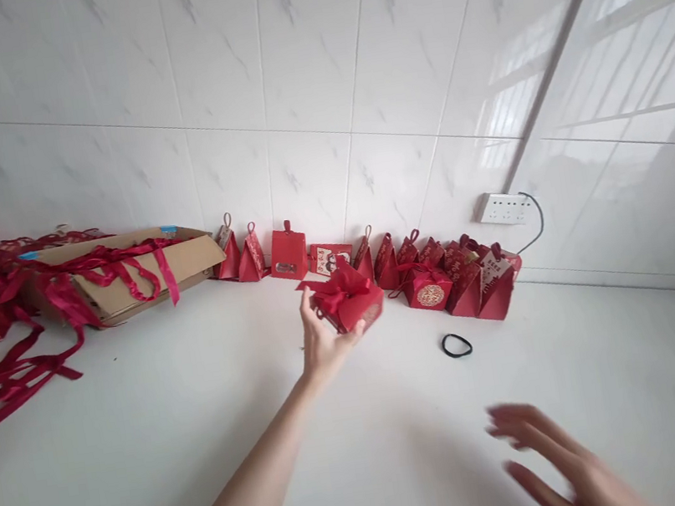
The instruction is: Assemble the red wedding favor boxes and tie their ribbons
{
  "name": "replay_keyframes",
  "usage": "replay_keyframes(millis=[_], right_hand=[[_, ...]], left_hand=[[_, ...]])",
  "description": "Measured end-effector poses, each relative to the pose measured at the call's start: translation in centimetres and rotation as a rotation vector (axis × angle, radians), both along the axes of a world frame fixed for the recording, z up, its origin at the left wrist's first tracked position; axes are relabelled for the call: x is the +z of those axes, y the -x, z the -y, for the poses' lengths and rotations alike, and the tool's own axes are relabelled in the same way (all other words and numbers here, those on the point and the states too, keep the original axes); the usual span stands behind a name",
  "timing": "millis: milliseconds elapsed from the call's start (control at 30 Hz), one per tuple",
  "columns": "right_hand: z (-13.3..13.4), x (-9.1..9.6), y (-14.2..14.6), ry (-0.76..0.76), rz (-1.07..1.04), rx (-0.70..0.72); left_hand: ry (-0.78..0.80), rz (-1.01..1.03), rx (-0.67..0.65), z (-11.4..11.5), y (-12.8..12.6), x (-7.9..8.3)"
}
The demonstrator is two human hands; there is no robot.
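My left hand is closed around a small red gift box with a ribbon bow on top. It holds the box up in front of the row of red boxes at the wall. My right hand, a little blurred, hovers over the front right of the white table, fingers apart and holding nothing. A similar red box with a round gold emblem stands in the row. The black elastic loop lies on the table between that box and my right hand.
At left, a cardboard box overflows with red ribbons, some trailing onto the table. Several red cone-like boxes line the tiled wall. A white power socket with a black cable is at the right.
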State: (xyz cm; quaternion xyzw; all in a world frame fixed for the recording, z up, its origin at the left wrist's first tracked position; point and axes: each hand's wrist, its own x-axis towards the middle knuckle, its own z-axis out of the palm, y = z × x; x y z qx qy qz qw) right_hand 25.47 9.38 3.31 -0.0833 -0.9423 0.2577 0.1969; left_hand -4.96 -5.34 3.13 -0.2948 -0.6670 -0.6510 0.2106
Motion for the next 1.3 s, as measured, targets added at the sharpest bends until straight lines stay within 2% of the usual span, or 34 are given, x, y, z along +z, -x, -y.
replay_keyframes(millis=[67,133,167,233,333,433,500,567,600,667,733,800,900,1000,1133,1233,1300], right_hand=[[1.4,0.3,4.4,0.302,0.039,-0.009],[2.7,0.6,8.9,0.600,-0.032,-0.013],[3.2,0.7,10.9,0.710,-0.094,0.007],[3.4,0.8,14.0,0.818,-0.218,0.058],[2.1,0.6,16.8,0.860,-0.333,0.061],[-0.5,0.3,17.7,0.895,-0.398,-0.014],[-2.1,0.0,17.4,0.827,-0.401,-0.083],[-2.9,0.0,16.9,0.733,-0.370,-0.116],[-3.0,0.1,16.6,0.706,-0.350,-0.107],[-2.6,0.3,16.3,0.698,-0.309,-0.042],[-1.7,0.7,16.1,0.722,-0.262,0.027],[-0.9,0.9,16.0,0.762,-0.243,0.036],[-0.4,0.8,15.7,0.828,-0.312,-0.012],[-0.5,0.6,15.4,0.837,-0.415,0.013],[-0.2,0.5,15.4,0.695,-0.409,0.100],[0.1,0.4,15.7,0.656,-0.380,0.047],[0.1,0.4,15.8,0.680,-0.377,0.002]], left_hand=[[0.053,-0.020,-0.162,-1.4,-2.8,-0.7],[0.117,-0.050,-0.224,-2.0,-4.7,-1.2],[0.141,-0.068,-0.223,-2.1,-5.3,-1.4],[0.172,-0.091,-0.219,-1.8,-5.5,-1.4],[0.181,-0.092,-0.329,-1.0,-4.7,-0.7],[0.149,0.030,-0.480,-0.4,-3.6,-0.2],[0.095,0.143,-0.415,-0.3,-2.9,-0.1],[0.043,0.207,-0.252,-0.4,-2.4,-0.2],[0.034,0.210,-0.196,-0.4,-2.2,-0.2],[0.077,0.201,-0.211,-0.5,-2.3,-0.1],[0.172,0.206,-0.338,-0.3,-2.7,0.2],[0.276,0.216,-0.466,-0.2,-3.2,0.6],[0.380,0.179,-0.536,0.0,-3.6,0.7],[0.363,0.150,-0.496,-0.2,-3.4,0.4],[0.242,0.169,-0.392,-0.7,-3.0,-0.1],[0.226,0.213,-0.379,-0.7,-3.0,0.1],[0.238,0.237,-0.432,-0.5,-3.1,0.6]])
